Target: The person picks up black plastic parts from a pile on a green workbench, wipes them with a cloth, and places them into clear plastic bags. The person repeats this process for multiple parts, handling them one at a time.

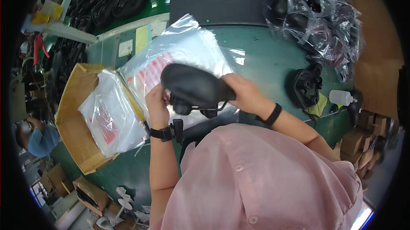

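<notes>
A black bicycle saddle point(192, 82) is held up between my two hands, its rails and clamp showing underneath. My left hand point(158, 104) grips its wide rear end, with the fingers partly hidden behind it. Around the narrow nose my right hand point(245, 94) is closed. Below the saddle lies a stack of clear plastic bags point(183, 38) with red print. More clear bags point(102, 106) lie in an open cardboard box point(70, 121) to the left. Another saddle point(304, 85) rests upside down on the green table, right of my right hand.
Plastic-wrapped saddles point(311, 12) are heaped at the back right. A white squeeze bottle point(341, 97) and a yellow cloth point(318, 105) lie at the right edge. Several black saddles point(106, 3) fill the far left. Another person point(42, 140) is at the left.
</notes>
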`<state>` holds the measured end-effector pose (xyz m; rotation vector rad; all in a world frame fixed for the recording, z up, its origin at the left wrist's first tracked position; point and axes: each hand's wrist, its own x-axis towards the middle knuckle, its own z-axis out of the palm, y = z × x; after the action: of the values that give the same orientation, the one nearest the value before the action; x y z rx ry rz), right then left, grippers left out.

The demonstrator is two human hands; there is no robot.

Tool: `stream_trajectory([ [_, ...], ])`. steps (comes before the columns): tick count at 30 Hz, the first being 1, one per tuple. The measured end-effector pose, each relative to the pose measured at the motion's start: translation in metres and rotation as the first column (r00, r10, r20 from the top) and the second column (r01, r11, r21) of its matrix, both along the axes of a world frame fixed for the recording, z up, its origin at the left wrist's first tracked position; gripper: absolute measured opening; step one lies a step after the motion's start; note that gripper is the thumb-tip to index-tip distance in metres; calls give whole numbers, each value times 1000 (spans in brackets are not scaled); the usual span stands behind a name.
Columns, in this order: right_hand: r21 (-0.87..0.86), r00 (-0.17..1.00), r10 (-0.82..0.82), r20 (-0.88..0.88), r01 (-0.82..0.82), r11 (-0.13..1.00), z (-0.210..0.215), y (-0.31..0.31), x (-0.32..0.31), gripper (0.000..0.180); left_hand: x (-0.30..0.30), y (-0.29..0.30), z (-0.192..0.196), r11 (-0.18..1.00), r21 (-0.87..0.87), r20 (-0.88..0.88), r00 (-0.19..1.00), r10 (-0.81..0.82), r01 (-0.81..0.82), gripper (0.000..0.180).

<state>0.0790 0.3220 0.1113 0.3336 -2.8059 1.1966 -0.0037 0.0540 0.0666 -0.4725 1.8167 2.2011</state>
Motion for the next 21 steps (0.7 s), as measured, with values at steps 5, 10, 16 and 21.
stream_trajectory([
  [5,177,987,-19,157,-10,984,-26,-1,2,52,12,30,75,954,-267,-126,977,-173,135,22],
  [10,-332,770,-27,638,306,892,-23,14,-1,68,57,62,116,616,-754,-435,528,-729,229,17],
  [16,-565,756,-243,608,627,536,-28,15,2,92,131,138,113,519,-701,-576,41,-816,489,41],
  [21,-540,696,-386,605,716,443,57,90,-38,58,79,125,122,525,-465,-555,228,-800,713,35],
])
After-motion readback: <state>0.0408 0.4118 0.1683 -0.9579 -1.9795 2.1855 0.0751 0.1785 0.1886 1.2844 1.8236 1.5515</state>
